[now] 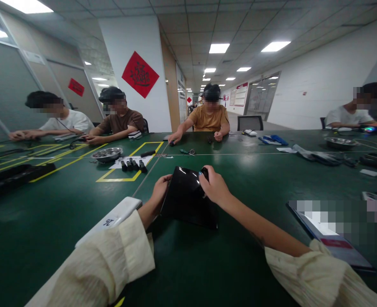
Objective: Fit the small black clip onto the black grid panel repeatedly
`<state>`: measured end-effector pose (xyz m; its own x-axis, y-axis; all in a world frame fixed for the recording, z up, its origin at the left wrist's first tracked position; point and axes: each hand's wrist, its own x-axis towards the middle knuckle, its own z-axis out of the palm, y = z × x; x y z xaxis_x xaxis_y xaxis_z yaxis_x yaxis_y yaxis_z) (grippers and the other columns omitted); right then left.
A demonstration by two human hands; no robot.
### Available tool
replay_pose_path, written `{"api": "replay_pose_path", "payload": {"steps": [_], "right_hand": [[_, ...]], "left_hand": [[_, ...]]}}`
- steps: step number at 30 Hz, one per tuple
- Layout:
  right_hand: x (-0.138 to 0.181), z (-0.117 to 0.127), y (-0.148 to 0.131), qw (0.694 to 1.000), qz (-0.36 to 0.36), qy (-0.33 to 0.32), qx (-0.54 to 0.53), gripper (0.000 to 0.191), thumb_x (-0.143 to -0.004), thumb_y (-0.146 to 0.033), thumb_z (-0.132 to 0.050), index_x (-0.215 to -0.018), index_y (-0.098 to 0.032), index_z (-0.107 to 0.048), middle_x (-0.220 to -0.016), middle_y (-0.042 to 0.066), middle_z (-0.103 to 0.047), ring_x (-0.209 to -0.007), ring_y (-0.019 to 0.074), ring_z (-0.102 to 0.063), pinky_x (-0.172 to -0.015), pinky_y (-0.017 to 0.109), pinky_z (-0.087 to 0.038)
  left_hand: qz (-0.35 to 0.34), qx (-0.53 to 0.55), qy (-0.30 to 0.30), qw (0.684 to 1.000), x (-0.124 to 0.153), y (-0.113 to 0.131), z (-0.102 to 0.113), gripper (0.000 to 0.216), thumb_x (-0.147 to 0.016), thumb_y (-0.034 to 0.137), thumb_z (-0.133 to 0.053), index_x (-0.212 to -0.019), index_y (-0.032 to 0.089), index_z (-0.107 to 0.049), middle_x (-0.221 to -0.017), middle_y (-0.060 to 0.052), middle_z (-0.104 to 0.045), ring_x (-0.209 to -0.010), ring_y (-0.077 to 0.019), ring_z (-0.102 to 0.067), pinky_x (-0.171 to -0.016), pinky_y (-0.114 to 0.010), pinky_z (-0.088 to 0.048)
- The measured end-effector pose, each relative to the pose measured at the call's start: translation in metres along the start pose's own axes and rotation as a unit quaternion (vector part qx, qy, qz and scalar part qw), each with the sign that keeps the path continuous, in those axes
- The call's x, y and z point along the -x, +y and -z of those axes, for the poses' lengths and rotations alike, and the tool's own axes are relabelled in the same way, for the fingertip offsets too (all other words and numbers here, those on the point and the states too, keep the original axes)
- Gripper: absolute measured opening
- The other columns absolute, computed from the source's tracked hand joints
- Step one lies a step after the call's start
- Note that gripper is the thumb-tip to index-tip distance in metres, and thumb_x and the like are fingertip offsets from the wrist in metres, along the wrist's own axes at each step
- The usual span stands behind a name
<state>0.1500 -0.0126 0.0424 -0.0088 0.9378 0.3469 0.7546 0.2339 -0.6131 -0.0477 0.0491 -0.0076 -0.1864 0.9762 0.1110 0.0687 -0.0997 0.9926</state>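
Observation:
A glossy black, sheet-like thing [190, 198] is tilted up above the green table in front of me; I cannot tell its exact kind. My left hand [161, 189] grips its left edge, with the fingers partly hidden behind it. At its upper right edge, my right hand [214, 184] is closed around a small dark part [205, 172], thumb on top. Whether that part is a separate object or belongs to the black thing cannot be made out. Under my left forearm lies a white case marked 26 [113, 218].
Ahead on the left are several black cylinders [132, 165] and a metal bowl [107, 154]. A tablet-like device [344, 245] lies to my right, gloves [316, 155] farther off. A person in a mustard shirt [210, 117] sits opposite; others sit left and right.

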Motion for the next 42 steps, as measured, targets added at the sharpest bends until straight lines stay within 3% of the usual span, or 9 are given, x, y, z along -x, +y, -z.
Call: {"api": "replay_pose_path", "payload": {"steps": [2, 6, 10, 13, 16, 24, 33, 42], "right_hand": [[-0.005, -0.002, 0.002, 1.0, 0.007, 0.007, 0.009, 0.042, -0.09, -0.039, -0.032, -0.12, -0.012, -0.043, -0.09, 0.01, -0.064, -0.08, 0.019, -0.061, -0.067, 0.026, -0.04], [-0.012, -0.008, -0.003, 0.999, 0.027, -0.001, 0.047, 0.045, -0.09, -0.04, -0.028, -0.12, -0.01, -0.043, -0.092, 0.012, -0.065, -0.082, 0.0208, -0.061, -0.067, 0.027, -0.04], [-0.013, -0.015, -0.015, 0.994, 0.043, -0.022, 0.098, 0.045, -0.089, -0.04, -0.03, -0.121, -0.012, -0.043, -0.1, 0.012, -0.064, -0.088, 0.0221, -0.061, -0.071, 0.029, -0.041], [-0.016, -0.02, -0.021, 0.99, 0.058, -0.024, 0.123, 0.044, -0.089, -0.039, -0.031, -0.122, -0.013, -0.042, -0.101, 0.011, -0.064, -0.088, 0.0213, -0.061, -0.072, 0.029, -0.042], [-0.02, -0.023, -0.024, 0.988, 0.059, -0.024, 0.144, 0.044, -0.088, -0.041, -0.031, -0.12, -0.015, -0.045, -0.102, 0.011, -0.064, -0.089, 0.0224, -0.061, -0.072, 0.031, -0.042], [-0.022, -0.019, -0.024, 0.982, 0.007, -0.03, 0.184, 0.049, -0.086, -0.048, -0.032, -0.117, -0.014, -0.047, -0.098, 0.014, -0.065, -0.085, 0.0266, -0.063, -0.071, 0.035, -0.044], [-0.025, -0.014, -0.015, 0.981, 0.008, -0.042, 0.191, 0.05, -0.085, -0.049, -0.032, -0.119, -0.014, -0.046, -0.098, 0.014, -0.065, -0.087, 0.0272, -0.063, -0.072, 0.035, -0.044], [-0.028, -0.005, -0.013, 0.974, 0.009, -0.112, 0.196, 0.055, -0.083, -0.054, -0.034, -0.119, -0.014, -0.044, -0.096, 0.016, -0.065, -0.088, 0.0291, -0.062, -0.072, 0.037, -0.045]], "left_hand": [[0.053, -0.004, 0.074, 0.996, -0.012, 0.004, 0.004, 0.022, -0.071, 0.011, -0.047, -0.088, 0.015, -0.061, -0.079, -0.003, -0.062, -0.062, -0.0118, -0.056, -0.06, -0.026, -0.044], [0.035, -0.026, 0.079, 0.996, -0.017, 0.007, 0.011, 0.023, -0.066, 0.012, -0.045, -0.083, 0.017, -0.06, -0.082, -0.002, -0.061, -0.068, -0.0128, -0.054, -0.062, -0.025, -0.041], [-0.094, -0.127, 0.043, 0.987, -0.003, 0.011, 0.005, 0.015, -0.07, 0.02, -0.044, -0.077, 0.019, -0.058, -0.081, -0.003, -0.059, -0.081, -0.0179, -0.054, -0.074, -0.03, -0.041], [-0.227, -0.202, -0.004, 0.953, 0.011, 0.017, 0.001, 0.011, -0.073, 0.023, -0.045, -0.076, 0.019, -0.055, -0.083, -0.003, -0.056, -0.084, -0.0183, -0.052, -0.078, -0.032, -0.041], [-0.288, -0.252, -0.028, 0.923, 0.022, 0.023, -0.002, 0.013, -0.079, 0.026, -0.043, -0.081, 0.019, -0.054, -0.083, -0.003, -0.055, -0.08, -0.0174, -0.052, -0.076, -0.031, -0.042], [-0.267, -0.261, -0.009, 0.928, 0.026, 0.021, -0.003, 0.015, -0.081, 0.026, -0.04, -0.077, 0.02, -0.053, -0.081, -0.003, -0.058, -0.08, -0.0181, -0.054, -0.075, -0.03, -0.042], [-0.248, -0.269, -0.032, 0.93, 0.028, 0.021, -0.005, 0.015, -0.08, 0.026, -0.041, -0.077, 0.019, -0.054, -0.079, -0.002, -0.06, -0.077, -0.0181, -0.055, -0.073, -0.03, -0.042], [-0.261, -0.289, -0.081, 0.918, 0.031, 0.02, -0.008, 0.013, -0.079, 0.025, -0.044, -0.076, 0.02, -0.056, -0.08, -0.003, -0.06, -0.079, -0.019, -0.056, -0.076, -0.032, -0.042]]}}
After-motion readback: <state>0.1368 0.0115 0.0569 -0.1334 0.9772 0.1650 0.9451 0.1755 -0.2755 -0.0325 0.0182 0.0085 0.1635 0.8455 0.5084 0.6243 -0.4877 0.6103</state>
